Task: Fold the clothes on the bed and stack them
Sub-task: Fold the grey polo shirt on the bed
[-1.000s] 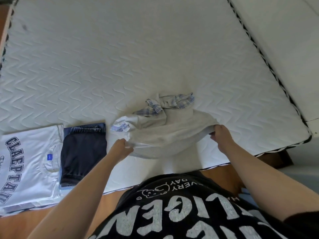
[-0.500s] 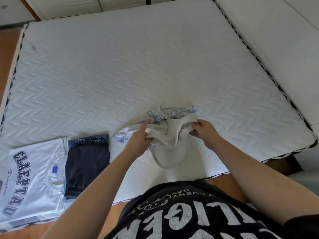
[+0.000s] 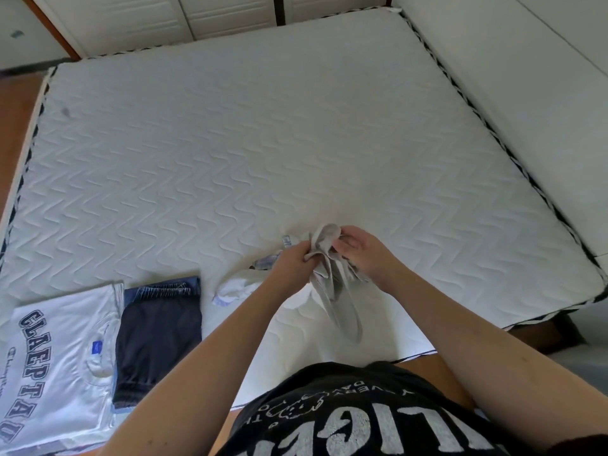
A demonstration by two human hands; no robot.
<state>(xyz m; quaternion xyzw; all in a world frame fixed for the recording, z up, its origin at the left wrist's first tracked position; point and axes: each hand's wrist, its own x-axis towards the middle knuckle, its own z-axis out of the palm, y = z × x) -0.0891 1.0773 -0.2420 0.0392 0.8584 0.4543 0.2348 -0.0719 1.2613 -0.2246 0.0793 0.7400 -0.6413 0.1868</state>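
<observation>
Right now both hands meet above the near part of the bed (image 3: 296, 143), bunching a grey garment (image 3: 332, 274). The left hand (image 3: 294, 268) has its fingers curled round the cloth, and the right hand (image 3: 360, 255) pinches its upper fold; the rest hangs down toward the mattress edge. A plaid garment (image 3: 268, 261) lies under them. To the left sit a folded white T-shirt (image 3: 62, 350) and, just beside it, folded dark shorts (image 3: 158, 337).
</observation>
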